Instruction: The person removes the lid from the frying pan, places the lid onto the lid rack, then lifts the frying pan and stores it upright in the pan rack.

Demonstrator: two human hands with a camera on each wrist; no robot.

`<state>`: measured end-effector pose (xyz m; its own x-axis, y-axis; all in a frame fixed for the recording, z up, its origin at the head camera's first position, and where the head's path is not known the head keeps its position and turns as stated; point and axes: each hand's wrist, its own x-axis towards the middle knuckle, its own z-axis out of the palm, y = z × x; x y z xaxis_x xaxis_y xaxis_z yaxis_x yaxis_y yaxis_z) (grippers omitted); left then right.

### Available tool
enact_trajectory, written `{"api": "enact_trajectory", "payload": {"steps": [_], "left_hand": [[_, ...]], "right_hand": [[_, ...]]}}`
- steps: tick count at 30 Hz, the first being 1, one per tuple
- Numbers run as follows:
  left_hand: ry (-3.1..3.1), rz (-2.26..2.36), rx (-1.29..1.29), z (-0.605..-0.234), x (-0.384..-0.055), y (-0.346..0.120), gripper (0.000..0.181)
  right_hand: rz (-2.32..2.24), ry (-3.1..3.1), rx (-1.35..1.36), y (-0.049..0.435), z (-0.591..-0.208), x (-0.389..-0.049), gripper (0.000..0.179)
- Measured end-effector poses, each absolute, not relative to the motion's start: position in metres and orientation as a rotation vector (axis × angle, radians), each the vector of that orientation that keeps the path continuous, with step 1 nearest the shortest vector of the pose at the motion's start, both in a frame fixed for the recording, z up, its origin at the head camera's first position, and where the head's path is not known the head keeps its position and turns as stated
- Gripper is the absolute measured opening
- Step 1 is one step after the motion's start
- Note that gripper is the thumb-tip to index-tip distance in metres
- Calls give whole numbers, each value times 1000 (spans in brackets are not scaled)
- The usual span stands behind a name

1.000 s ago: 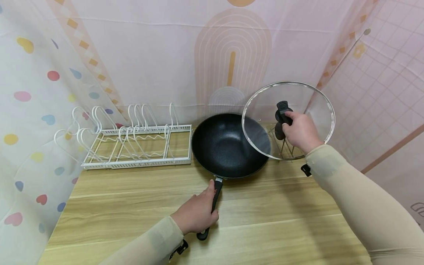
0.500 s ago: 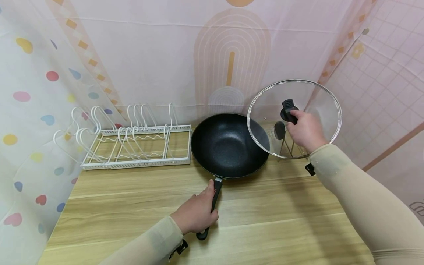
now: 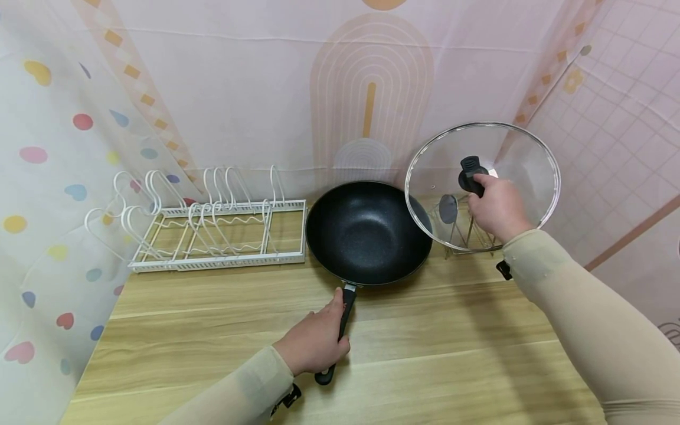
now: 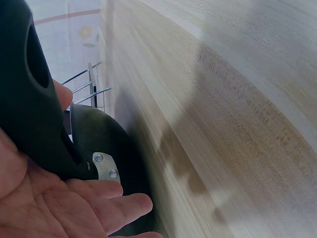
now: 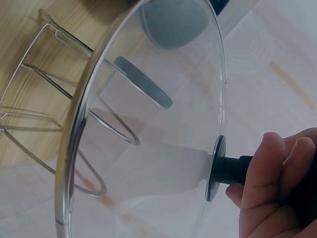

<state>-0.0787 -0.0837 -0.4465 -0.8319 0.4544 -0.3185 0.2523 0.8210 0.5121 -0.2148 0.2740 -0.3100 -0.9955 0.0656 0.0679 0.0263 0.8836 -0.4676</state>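
Your right hand had its thumb and fingers curled on the black knob of the glass lid, while your left hand lay over the pan handle, its fingers mostly straight rather than wrapped round it. The lid was tilted up at the pan's right, knob side towards you, in front of the wire stand; whether its rim touched the wires, you could not tell. It was probably stiff, fragile and moderately heavy, with glass smooth enough to slip, so the knob seemed your surest hold. The black pan looked rigid and likely heaviest at the bowl, best gripped along its handle. Its smooth dark inside faced up at you. The stand bore a dark round piece. On the pan's other side, the white rack carried upright wire loops on the wooden table.
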Motion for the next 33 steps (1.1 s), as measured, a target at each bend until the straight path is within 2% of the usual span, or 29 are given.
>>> {"api": "enact_trajectory", "payload": {"steps": [33], "left_hand": [[2571,648,536,-447,-78,-84,88]], "right_hand": [[627,-2938,-90,293,-309,-214,58]]}}
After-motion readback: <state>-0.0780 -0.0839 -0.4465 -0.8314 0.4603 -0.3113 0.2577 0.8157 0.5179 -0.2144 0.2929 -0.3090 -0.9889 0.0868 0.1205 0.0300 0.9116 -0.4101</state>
